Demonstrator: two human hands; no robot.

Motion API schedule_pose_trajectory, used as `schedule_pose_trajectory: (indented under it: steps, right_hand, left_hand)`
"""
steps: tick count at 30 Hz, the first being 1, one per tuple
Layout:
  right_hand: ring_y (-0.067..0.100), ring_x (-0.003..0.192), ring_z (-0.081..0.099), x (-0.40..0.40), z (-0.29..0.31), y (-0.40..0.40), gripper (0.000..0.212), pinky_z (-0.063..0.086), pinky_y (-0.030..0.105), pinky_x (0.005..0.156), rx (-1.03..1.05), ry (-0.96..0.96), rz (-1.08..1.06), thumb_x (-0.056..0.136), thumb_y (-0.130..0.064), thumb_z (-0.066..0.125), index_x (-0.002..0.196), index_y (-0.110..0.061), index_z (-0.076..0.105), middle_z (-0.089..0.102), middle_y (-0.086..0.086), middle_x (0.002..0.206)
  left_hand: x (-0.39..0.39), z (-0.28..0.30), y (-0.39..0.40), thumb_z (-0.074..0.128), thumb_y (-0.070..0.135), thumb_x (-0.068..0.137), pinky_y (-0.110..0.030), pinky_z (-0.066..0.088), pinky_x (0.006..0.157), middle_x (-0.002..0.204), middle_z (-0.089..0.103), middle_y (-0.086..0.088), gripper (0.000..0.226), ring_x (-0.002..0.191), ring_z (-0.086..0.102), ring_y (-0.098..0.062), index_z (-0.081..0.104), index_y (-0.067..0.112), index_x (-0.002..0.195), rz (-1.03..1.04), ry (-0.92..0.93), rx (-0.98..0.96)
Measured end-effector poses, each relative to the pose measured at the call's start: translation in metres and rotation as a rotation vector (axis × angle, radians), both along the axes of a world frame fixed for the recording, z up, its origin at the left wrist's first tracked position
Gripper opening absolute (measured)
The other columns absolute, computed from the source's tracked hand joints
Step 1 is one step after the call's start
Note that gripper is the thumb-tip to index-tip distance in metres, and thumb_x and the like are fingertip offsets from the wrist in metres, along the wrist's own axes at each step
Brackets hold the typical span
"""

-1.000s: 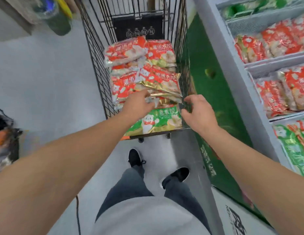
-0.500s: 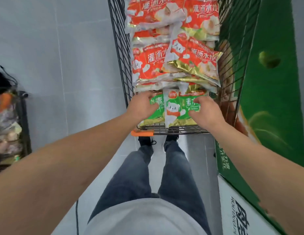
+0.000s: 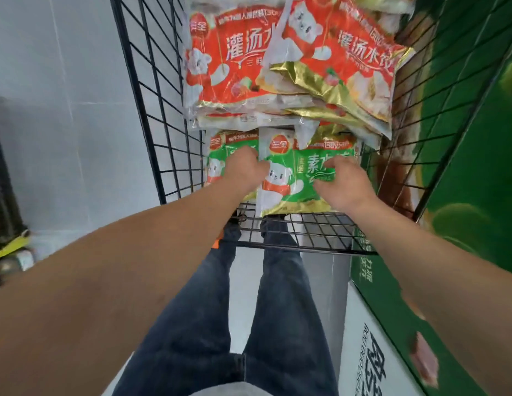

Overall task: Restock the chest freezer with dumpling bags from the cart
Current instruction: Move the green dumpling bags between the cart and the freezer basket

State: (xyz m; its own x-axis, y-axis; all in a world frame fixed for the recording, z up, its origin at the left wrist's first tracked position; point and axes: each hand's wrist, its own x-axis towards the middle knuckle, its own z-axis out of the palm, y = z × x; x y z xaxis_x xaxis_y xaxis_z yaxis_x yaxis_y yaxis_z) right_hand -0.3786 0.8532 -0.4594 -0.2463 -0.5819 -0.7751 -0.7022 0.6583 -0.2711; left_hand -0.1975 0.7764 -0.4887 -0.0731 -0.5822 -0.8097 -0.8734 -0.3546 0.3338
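A black wire cart (image 3: 152, 115) holds a pile of dumpling bags. Red-and-gold bags (image 3: 349, 72) lie stacked at the far side, partly over the green ones. A green dumpling bag (image 3: 289, 181) with a white bear lies at the cart's near end. My left hand (image 3: 245, 170) grips its left edge, fingers curled. My right hand (image 3: 340, 181) grips its right half, fingers bent into the film. A second green bag (image 3: 217, 155) lies to the left, partly under my left hand. The chest freezer's green side panel (image 3: 463, 172) runs along the right; its inside is out of view.
The cart's near wire rim (image 3: 300, 247) is just above my legs in dark jeans (image 3: 272, 281). Grey tiled floor (image 3: 63, 110) lies to the left. A dark rack with goods (image 3: 9, 224) stands at the left edge.
Both hands moved down from the red-and-gold bags to the green bag and closed on it. The view swung away from the freezer's open top and down onto the cart.
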Motion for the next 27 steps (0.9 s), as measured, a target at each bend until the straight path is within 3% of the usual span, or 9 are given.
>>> schedule_pose_trajectory:
  steps: [2, 5, 8, 12, 16, 19, 21, 25, 27]
  right_hand:
    - [0.031, 0.125, 0.050, -0.004, -0.005, 0.002, 0.052, 0.040, 0.031, 0.097, 0.011, 0.000, -0.010, 0.090, -0.026, 0.067, 0.137, -0.010, 0.051, 0.047, 0.015, 0.139]
    - [0.031, 0.126, 0.048, -0.007, -0.008, 0.002, 0.052, 0.039, 0.032, 0.100, 0.014, 0.012, -0.053, 0.090, -0.025, 0.065, 0.137, -0.009, 0.050, 0.044, 0.014, 0.140]
    - [0.032, 0.129, 0.046, -0.007, -0.011, -0.001, 0.051, 0.037, 0.033, 0.104, 0.037, 0.017, -0.145, 0.092, -0.024, 0.061, 0.139, -0.009, 0.046, 0.042, 0.014, 0.141]
    - [0.034, 0.133, 0.044, -0.002, -0.020, -0.008, 0.056, 0.037, 0.032, 0.103, 0.113, -0.012, -0.300, 0.095, -0.019, 0.056, 0.146, -0.007, 0.036, 0.040, 0.016, 0.147]
    - [0.033, 0.129, 0.049, 0.002, -0.043, -0.013, 0.053, 0.040, 0.033, 0.095, 0.234, -0.063, -0.511, 0.099, -0.017, 0.048, 0.149, -0.008, 0.033, 0.047, 0.015, 0.146]
    - [0.033, 0.109, 0.061, 0.004, -0.055, -0.013, 0.031, 0.049, 0.040, 0.086, 0.211, -0.103, -0.718, 0.097, -0.016, 0.046, 0.125, -0.008, 0.056, 0.062, 0.018, 0.126]
    - [0.029, 0.099, 0.064, 0.003, -0.056, -0.011, 0.026, 0.054, 0.043, 0.088, 0.153, -0.096, -0.830, 0.096, -0.013, 0.046, 0.114, -0.009, 0.064, 0.066, 0.018, 0.117]
    - [0.029, 0.094, 0.067, 0.001, -0.045, -0.001, 0.018, 0.058, 0.047, 0.087, 0.104, -0.044, -0.964, 0.090, -0.010, 0.047, 0.089, -0.013, 0.064, 0.069, 0.011, 0.102]
    - [0.030, 0.092, 0.067, -0.001, -0.037, 0.002, 0.015, 0.060, 0.045, 0.078, 0.111, -0.030, -0.953, 0.086, -0.010, 0.047, 0.082, -0.013, 0.062, 0.069, 0.009, 0.094]
  left_hand:
    - [-0.005, -0.002, 0.000, 0.060, 0.019, 0.091, -0.034, 0.049, 0.060, 0.080, 0.059, -0.012, 0.015, 0.075, 0.062, -0.028, 0.056, 0.010, 0.079, 0.020, -0.014, 0.031]
    - [-0.003, -0.001, -0.005, 0.057, 0.018, 0.094, -0.033, 0.054, 0.066, 0.086, 0.063, -0.007, 0.017, 0.080, 0.062, -0.026, 0.060, 0.009, 0.080, 0.003, -0.044, 0.034]
    - [0.015, 0.009, -0.014, 0.053, 0.012, 0.094, -0.026, 0.043, 0.056, 0.084, 0.063, -0.003, 0.015, 0.074, 0.059, -0.020, 0.062, 0.014, 0.082, 0.060, -0.116, -0.054]
    - [0.044, 0.011, -0.021, 0.047, 0.007, 0.096, -0.027, 0.045, 0.078, 0.125, 0.062, -0.006, 0.032, 0.113, 0.061, -0.026, 0.061, 0.007, 0.125, 0.291, -0.279, -0.163]
    - [0.042, -0.004, -0.017, 0.050, 0.009, 0.097, -0.028, 0.048, 0.075, 0.130, 0.062, -0.011, 0.036, 0.109, 0.063, -0.029, 0.057, 0.005, 0.132, 0.368, -0.294, -0.088]
    - [0.043, -0.010, -0.012, 0.054, 0.012, 0.093, -0.037, 0.056, 0.086, 0.124, 0.065, -0.013, 0.036, 0.107, 0.065, -0.033, 0.061, 0.005, 0.128, 0.407, -0.271, -0.016]
    - [0.045, -0.010, -0.010, 0.054, 0.012, 0.093, -0.042, 0.057, 0.089, 0.123, 0.067, -0.014, 0.035, 0.106, 0.066, -0.034, 0.064, 0.006, 0.127, 0.431, -0.256, 0.012]
    - [0.051, 0.002, -0.007, 0.058, 0.014, 0.095, -0.040, 0.058, 0.086, 0.121, 0.067, -0.014, 0.035, 0.104, 0.067, -0.032, 0.062, 0.006, 0.129, 0.441, -0.226, 0.024]
    - [0.050, 0.014, -0.007, 0.058, 0.015, 0.094, -0.041, 0.057, 0.083, 0.119, 0.068, -0.018, 0.032, 0.106, 0.067, -0.034, 0.064, 0.002, 0.123, 0.410, -0.198, 0.004]
